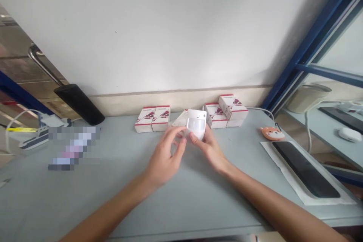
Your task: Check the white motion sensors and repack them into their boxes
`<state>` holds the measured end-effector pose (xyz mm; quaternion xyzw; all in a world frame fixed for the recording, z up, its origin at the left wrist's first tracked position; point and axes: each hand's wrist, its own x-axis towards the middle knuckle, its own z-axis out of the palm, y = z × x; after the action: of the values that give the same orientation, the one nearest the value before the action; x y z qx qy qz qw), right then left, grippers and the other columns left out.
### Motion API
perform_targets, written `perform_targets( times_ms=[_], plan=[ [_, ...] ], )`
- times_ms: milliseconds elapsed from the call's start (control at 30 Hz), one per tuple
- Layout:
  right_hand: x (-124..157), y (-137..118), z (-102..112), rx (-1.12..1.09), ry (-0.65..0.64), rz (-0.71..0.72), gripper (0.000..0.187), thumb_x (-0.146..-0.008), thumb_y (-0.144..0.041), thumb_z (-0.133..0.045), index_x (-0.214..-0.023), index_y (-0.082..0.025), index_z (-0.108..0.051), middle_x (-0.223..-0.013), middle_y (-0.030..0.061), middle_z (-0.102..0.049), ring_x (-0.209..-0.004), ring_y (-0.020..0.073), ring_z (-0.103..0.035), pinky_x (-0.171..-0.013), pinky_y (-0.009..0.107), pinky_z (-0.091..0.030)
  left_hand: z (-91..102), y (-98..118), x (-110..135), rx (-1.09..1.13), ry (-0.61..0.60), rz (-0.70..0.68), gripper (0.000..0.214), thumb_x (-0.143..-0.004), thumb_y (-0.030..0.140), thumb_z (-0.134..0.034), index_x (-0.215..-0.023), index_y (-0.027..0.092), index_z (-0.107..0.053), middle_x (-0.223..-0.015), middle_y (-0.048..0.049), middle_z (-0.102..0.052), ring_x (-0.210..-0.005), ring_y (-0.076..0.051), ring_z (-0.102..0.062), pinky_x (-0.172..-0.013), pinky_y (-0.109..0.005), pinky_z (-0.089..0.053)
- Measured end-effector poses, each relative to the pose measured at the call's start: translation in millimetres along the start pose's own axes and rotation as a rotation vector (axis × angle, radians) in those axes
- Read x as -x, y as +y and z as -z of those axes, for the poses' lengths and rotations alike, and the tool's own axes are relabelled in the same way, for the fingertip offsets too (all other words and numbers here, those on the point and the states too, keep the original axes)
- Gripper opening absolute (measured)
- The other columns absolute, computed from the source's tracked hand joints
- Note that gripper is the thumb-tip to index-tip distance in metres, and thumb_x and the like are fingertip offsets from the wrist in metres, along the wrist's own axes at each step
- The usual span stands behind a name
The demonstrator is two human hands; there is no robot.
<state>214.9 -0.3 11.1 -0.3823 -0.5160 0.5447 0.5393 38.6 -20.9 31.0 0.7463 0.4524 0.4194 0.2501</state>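
A white motion sensor (196, 123) with a domed front window and a short antenna stands upright above the table. My right hand (211, 145) is closed around its right side, thumb on the lower front. My left hand (164, 155) is at the sensor's left edge. Its thumb and index finger are curved with a gap between them; the index tip is at or very near the casing, and I cannot tell if it touches. Behind the sensor, partly hidden by the hands, lies a pale item (178, 120) that I cannot make out.
White-and-red boxes stand along the wall, a pair (153, 119) on the left and a stack (233, 107) on the right. A black cylinder (81, 104), a blurred-out device (73, 149), an orange animal-faced case (272, 133) and a dark slab (306, 170) on white paper are on the grey table (198, 211).
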Motion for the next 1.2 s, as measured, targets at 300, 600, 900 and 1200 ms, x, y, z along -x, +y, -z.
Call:
perform_targets(
  times_ms=[300, 600, 900, 1200],
  plan=[
    [-8, 18, 7, 0.046, 0.317, 0.203, 0.045, -0.091, -0.05, -0.074, -0.127, -0.028, -0.057, -0.12, 0.0058, -0.069, -0.108, 0.0256, -0.063, -0.097, 0.045, -0.05, -0.9, -15, -43, -0.249, -0.333, -0.094, 0.043, -0.108, 0.025, -0.04, -0.149, 0.023, -0.049, -0.139, -0.0097, -0.068, -0.128, -0.027, -0.062, -0.107, -0.044, -0.05],
    [-19, -17, 30, 0.027, 0.534, 0.521, 0.033, -0.092, -0.044, -0.073, -0.115, -0.027, -0.057, -0.105, 0.0032, -0.065, -0.09, 0.0213, -0.062, -0.081, 0.037, -0.051, -55.1, -15, -73, -0.441, -0.634, -0.483, 0.054, -0.078, -0.005, -0.061, -0.122, 0.024, -0.07, -0.117, -0.0045, -0.077, -0.12, -0.027, -0.067, -0.123, -0.053, -0.035],
    [-14, -27, 26, 0.05, 0.266, 0.269, 0.043, -0.095, -0.05, -0.069, -0.128, -0.025, -0.058, -0.119, 0.0066, -0.067, -0.107, 0.0259, -0.063, -0.095, 0.041, -0.051, -19.6, -4, -66, -0.167, -0.121, -0.216, 0.035, -0.105, 0.016, -0.046, -0.136, 0.022, -0.06, -0.134, -0.011, -0.069, -0.127, -0.026, -0.064, -0.104, -0.042, -0.053],
    [19, -25, -1, 0.369, -0.048, 0.309, 0.032, -0.108, -0.051, -0.046, -0.12, -0.03, -0.067, -0.118, 0.0063, -0.06, -0.11, 0.0235, -0.056, -0.101, 0.04, -0.047, 13.7, 3, -4, 0.64, -0.204, 0.206, 0.052, -0.093, 0.049, -0.073, -0.135, 0.021, -0.059, -0.129, -0.0122, -0.071, -0.117, -0.029, -0.067, -0.088, -0.032, -0.055]
  ],
)
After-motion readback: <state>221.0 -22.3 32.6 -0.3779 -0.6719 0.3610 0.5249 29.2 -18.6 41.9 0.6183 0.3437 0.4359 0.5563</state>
